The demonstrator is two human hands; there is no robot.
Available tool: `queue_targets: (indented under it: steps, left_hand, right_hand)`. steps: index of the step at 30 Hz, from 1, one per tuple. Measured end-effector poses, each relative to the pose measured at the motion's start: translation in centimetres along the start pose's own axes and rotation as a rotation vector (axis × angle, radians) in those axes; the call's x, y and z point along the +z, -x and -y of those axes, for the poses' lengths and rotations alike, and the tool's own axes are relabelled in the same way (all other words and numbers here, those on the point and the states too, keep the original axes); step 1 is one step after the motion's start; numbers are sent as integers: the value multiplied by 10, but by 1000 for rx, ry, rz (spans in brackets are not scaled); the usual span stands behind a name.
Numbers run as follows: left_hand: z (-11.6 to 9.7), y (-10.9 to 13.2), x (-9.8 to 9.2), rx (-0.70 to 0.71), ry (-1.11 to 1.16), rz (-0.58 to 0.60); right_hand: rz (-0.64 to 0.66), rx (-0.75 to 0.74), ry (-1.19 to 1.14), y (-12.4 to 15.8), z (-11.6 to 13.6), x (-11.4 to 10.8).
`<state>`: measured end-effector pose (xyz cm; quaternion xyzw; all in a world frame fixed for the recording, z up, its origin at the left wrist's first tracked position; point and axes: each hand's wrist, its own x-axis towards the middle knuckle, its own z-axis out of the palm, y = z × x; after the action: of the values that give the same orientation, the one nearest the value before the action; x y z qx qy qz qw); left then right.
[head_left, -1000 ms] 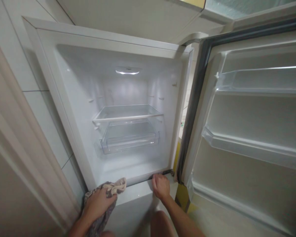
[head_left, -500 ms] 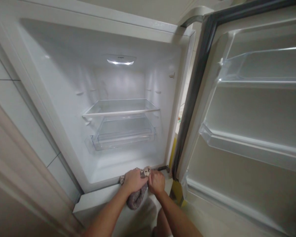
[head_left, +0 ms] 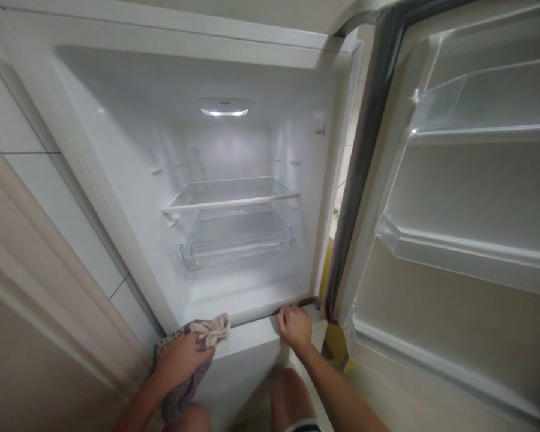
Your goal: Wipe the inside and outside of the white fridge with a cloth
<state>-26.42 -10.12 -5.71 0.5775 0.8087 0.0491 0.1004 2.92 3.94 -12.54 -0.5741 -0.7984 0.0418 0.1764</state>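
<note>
The left hand [head_left: 180, 360] clutches the cloth [head_left: 213, 330], bunched at the left end of the ledge [head_left: 252, 337] below the fridge [head_left: 247, 295], folds drooping down the front! Across to the right hand [head_left: 296, 327]: fingers curled at the ledge, though whether they grip anything, I can't tell. The cloth looks light, soft, floppy, hardly fragile; a fistful of its bunched middle should hold best.

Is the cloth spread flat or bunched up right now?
Bunched up: the cloth shows crumpled folds at the left hand's fingers, and part of it hangs below that hand.
</note>
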Motion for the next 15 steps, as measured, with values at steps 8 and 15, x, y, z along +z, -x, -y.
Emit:
queue_targets:
  steps: [8, 15]
  left_hand:
    - [-124, -48, 22, 321, 48, 22]
    - [-155, -29, 30, 363, 126, 50]
  right_hand:
    - [-13, -58, 8, -2, -5, 9]
    - [39, -72, 52, -1, -8, 1]
